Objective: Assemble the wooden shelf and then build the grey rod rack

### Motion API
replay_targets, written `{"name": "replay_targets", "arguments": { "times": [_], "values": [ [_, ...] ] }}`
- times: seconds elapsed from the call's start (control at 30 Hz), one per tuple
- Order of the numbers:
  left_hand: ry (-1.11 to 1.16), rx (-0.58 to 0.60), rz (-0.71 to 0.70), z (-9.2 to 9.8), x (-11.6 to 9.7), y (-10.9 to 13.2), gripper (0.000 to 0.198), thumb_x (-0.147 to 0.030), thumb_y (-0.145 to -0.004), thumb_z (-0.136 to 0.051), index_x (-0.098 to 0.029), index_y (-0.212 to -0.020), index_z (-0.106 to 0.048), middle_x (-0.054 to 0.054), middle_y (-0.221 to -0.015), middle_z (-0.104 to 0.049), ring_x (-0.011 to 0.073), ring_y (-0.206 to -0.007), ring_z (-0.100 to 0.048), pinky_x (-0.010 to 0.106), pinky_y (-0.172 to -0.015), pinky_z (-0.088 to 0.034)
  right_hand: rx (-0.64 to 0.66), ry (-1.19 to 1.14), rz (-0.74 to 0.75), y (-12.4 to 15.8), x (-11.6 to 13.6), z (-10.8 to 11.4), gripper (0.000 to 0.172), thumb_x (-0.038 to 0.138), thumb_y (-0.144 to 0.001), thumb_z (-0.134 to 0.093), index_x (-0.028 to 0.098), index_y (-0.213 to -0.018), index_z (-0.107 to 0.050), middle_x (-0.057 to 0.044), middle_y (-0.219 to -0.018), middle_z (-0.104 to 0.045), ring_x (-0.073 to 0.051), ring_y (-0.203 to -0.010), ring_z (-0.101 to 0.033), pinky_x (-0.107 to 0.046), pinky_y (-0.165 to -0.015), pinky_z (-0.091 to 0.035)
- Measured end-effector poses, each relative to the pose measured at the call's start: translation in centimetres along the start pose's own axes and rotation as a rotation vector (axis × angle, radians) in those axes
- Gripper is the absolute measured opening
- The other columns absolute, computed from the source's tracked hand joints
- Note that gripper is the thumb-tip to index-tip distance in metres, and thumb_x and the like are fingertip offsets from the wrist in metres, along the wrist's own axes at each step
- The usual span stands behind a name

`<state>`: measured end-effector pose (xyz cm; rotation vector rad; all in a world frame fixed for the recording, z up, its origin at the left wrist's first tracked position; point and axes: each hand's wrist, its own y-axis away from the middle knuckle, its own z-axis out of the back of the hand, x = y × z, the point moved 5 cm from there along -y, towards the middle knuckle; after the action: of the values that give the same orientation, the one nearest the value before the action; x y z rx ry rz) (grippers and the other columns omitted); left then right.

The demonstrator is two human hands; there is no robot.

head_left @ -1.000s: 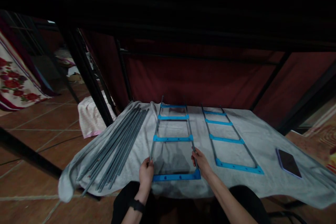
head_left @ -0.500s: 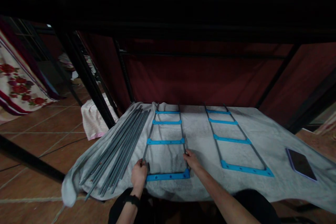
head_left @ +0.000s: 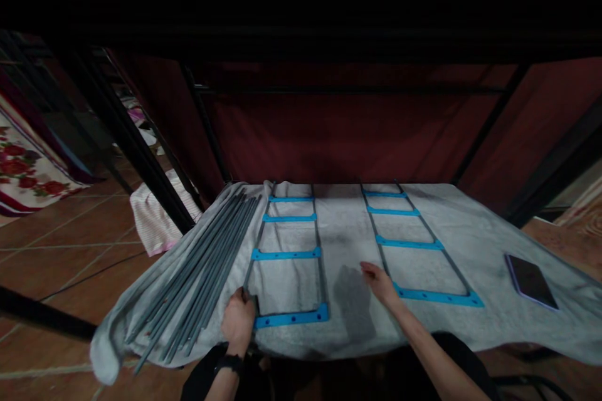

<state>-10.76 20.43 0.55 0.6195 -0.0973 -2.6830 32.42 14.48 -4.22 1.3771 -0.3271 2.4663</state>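
Fingers [head_left: 242,294] of left hand [head_left: 238,321] gripping ladder frame [head_left: 286,255], right hand [head_left: 380,284] empty, fingers loosely extended
Near blue bar [head_left: 294,319] has dark holes, two slim grey rods [head_left: 322,277] run back, three more blue bars farther up; lies flat on grey cloth [head_left: 341,225] between rod bundle [head_left: 207,276] and second, similar frame [head_left: 409,242]

Your single view comes from the camera on your head, facing forward and down. It is near enough that your forearms [head_left: 423,344] enter from the bottom edge, with your left hand [head_left: 238,316] and right hand [head_left: 380,282] low in frame, and it looks across the grey cloth [head_left: 341,219] toward the dark red backing [head_left: 329,131].
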Motion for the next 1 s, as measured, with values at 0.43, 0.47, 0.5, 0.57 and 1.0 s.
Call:
{"name": "replay_targets", "arguments": {
  "times": [0.43,0.47,0.5,0.57,1.0],
  "values": [
    [-0.277,-0.231,-0.186,-1.0,-0.2,-0.5,0.046,-0.027,-0.091,-0.033,-0.011,-0.127,-0.057,0.017,-0.109,-0.062,0.0317,-0.1,-0.06,0.038,-0.081,-0.044,-0.357,0.761,-0.502,1.1,-15.4,24.8,0.049,0.035,-0.086,-0.04,0.009,-0.122,-0.062,-0.025,-0.117,-0.062,-0.037,-0.112,-0.06,-0.046,-0.09,-0.048],
    [-0.295,-0.226,-0.186,-1.1,-0.3,-0.4,0.045,-0.027,-0.092,-0.033,-0.011,-0.127,-0.056,0.017,-0.109,-0.062,0.0318,-0.1,-0.059,0.038,-0.081,-0.044,-0.354,0.745,-0.542,0.9,-15.4,25.0,0.048,0.037,-0.086,-0.04,0.011,-0.119,-0.064,-0.025,-0.118,-0.062,-0.037,-0.11,-0.061,-0.048,-0.088,-0.048],
    [-0.314,-0.223,-0.184,-1.2,-0.4,-0.4,0.045,-0.028,-0.092,-0.033,-0.011,-0.127,-0.055,0.017,-0.11,-0.061,0.032,-0.1,-0.059,0.038,-0.08,-0.044,-0.356,0.725,-0.567,0.6,-15.1,25.1,0.047,0.038,-0.086,-0.04,0.013,-0.116,-0.065,-0.025,-0.118,-0.062,-0.038,-0.11,-0.062,-0.048,-0.087,-0.049],
    [-0.349,-0.222,-0.178,-1.2,-0.5,-0.3,0.045,-0.03,-0.092,-0.032,-0.012,-0.128,-0.054,0.017,-0.111,-0.061,0.0324,-0.101,-0.059,0.038,-0.08,-0.043,-0.356,0.687,-0.569,0.0,-14.3,25.2,0.041,0.037,-0.084,-0.044,0.014,-0.109,-0.068,-0.024,-0.113,-0.065,-0.037,-0.108,-0.063,-0.046,-0.086,-0.049],
    [-0.375,-0.262,-0.198,-1.5,-0.6,-0.3,0.044,-0.03,-0.091,-0.033,-0.012,-0.125,-0.053,0.016,-0.111,-0.059,0.0331,-0.104,-0.056,0.038,-0.078,-0.04,-0.105,0.045,-0.441,-2.9,-8.1,25.1,0.025,0.04,-0.084,-0.044,0.021,-0.067,-0.046,0.003,-0.048,-0.047,-0.012,-0.042,-0.046,-0.024,-0.044,-0.037]
  ]
}}
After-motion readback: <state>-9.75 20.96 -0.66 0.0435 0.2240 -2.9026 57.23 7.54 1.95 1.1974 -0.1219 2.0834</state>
